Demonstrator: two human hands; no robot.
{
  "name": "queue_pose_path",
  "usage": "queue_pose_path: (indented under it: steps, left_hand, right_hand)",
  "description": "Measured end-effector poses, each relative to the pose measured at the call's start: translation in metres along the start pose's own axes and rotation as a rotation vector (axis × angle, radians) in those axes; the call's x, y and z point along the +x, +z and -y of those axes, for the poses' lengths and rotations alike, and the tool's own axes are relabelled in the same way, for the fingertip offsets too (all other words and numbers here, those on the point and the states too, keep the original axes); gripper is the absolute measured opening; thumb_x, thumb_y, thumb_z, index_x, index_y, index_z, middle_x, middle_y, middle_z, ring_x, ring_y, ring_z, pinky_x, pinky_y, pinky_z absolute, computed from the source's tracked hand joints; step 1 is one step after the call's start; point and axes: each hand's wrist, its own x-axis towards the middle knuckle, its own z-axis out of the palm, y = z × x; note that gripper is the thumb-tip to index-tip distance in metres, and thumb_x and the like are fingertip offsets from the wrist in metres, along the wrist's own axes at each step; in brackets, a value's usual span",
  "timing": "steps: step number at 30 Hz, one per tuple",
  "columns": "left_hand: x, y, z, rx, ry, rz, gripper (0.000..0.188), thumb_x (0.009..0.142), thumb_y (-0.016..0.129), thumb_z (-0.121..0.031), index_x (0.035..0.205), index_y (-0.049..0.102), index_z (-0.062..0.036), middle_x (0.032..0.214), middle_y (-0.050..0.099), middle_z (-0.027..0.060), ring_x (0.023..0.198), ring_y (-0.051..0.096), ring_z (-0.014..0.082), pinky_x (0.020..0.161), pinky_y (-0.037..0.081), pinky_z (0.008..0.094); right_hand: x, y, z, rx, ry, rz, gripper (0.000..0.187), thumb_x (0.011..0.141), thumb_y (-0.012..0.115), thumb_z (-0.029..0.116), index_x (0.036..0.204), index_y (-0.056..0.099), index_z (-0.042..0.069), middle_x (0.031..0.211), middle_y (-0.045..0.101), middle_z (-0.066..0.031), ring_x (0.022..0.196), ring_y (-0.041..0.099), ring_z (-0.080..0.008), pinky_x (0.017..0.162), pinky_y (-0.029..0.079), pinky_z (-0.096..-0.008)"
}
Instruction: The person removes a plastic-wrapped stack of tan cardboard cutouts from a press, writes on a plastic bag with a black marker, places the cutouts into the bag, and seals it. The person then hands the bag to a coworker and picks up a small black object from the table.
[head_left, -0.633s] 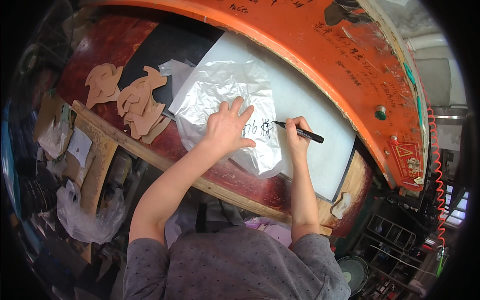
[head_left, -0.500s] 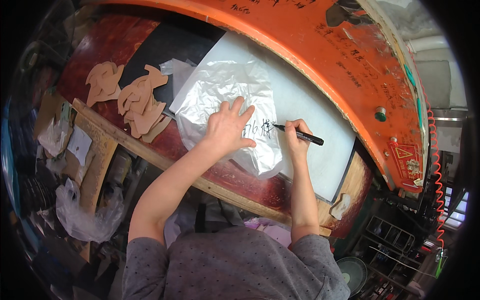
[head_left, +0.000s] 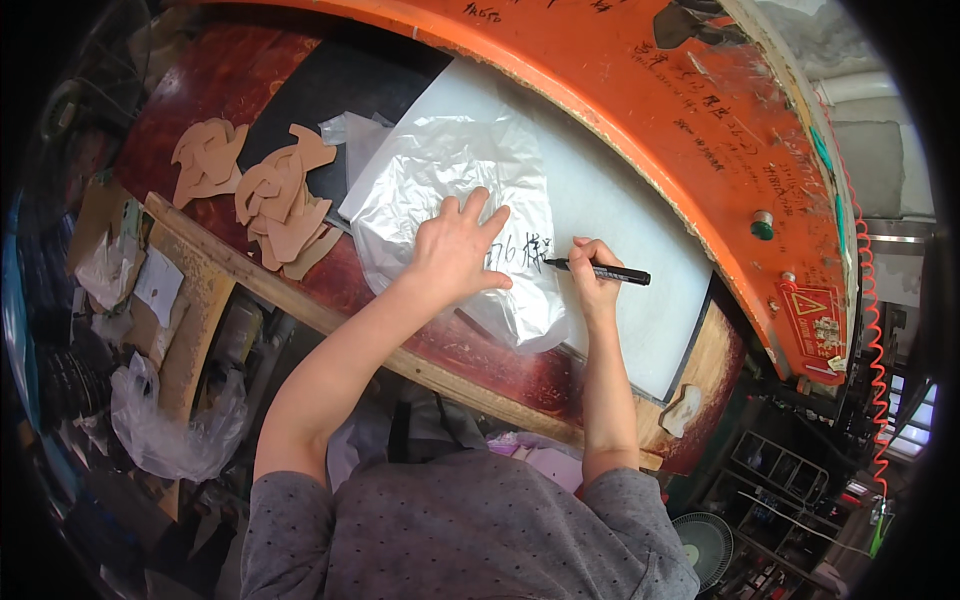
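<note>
A thin whitish plastic bag (head_left: 400, 185) lies on a white board (head_left: 640, 270) and partly over the red table. My left hand (head_left: 457, 245) rests on the bag with fingers spread, pressing it flat. In my right hand (head_left: 594, 280) is a black marker pen (head_left: 622, 273), its tip at the end of black handwriting (head_left: 528, 255) on the bag. Part of that writing is hidden under my left hand.
Piles of tan cut pieces (head_left: 208, 160) lie on the red table (head_left: 185, 75) at the left. An orange machine beam (head_left: 620, 110) arches over the far side. A crumpled clear bag (head_left: 175, 430) hangs lower left, and a fan (head_left: 703, 550) stands lower right.
The marker tip has moved slightly down as more strokes appear at the end of the writing. My left hand stays in place on the bag.
</note>
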Motion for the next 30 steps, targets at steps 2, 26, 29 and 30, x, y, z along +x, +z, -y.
queue_pose_path:
  steps: [2, 26, 29, 30]
  left_hand:
    - [0.0, 0.0, 0.0, 0.01, -0.002, 0.012, 0.088, 0.056, 0.078, -0.054, 0.13, 0.05, -0.0159, 0.131, 0.042, 0.0107, 0.101, 0.05, 0.0279, 0.071, 0.055, 0.0343]
    - [0.027, 0.003, -0.019, -0.106, -0.075, -0.025, 0.082, 0.059, 0.079, -0.046, 0.129, 0.049, -0.0149, 0.128, 0.044, 0.0131, 0.102, 0.053, 0.0324, 0.075, 0.053, 0.0405]
    - [0.021, -0.003, -0.019, -0.114, -0.085, -0.2, 0.08, 0.06, 0.079, -0.045, 0.129, 0.049, -0.0149, 0.129, 0.044, 0.0125, 0.104, 0.051, 0.0314, 0.076, 0.052, 0.0404]
    - [0.015, -0.006, -0.016, -0.133, -0.095, -0.205, 0.08, 0.061, 0.079, -0.044, 0.129, 0.05, -0.015, 0.129, 0.044, 0.0122, 0.104, 0.051, 0.0311, 0.076, 0.052, 0.0404]
  right_hand:
    - [-0.001, -0.001, 0.0, -0.016, 0.062, -0.011, 0.023, 0.085, 0.061, 0.011, 0.066, 0.05, 0.004, 0.061, 0.049, 0.0016, 0.07, 0.05, -0.0111, 0.089, 0.044, -0.0351]
    - [-0.012, 0.009, 0.065, 1.315, 0.326, -0.108, 0.027, 0.089, 0.054, 0.032, 0.075, 0.053, 0.009, 0.056, 0.042, 0.0, 0.051, 0.039, -0.0135, 0.079, 0.047, -0.0397]
    - [-0.014, 0.026, 0.058, 1.296, 0.419, -0.133, 0.028, 0.091, 0.052, 0.032, 0.075, 0.054, 0.009, 0.052, 0.039, 0.0008, 0.05, 0.038, -0.0118, 0.085, 0.046, -0.0406]
    - [-0.015, 0.029, 0.052, 1.235, 0.465, -0.156, 0.03, 0.092, 0.05, 0.032, 0.075, 0.055, 0.008, 0.05, 0.038, 0.0024, 0.05, 0.038, -0.01, 0.086, 0.045, -0.0399]
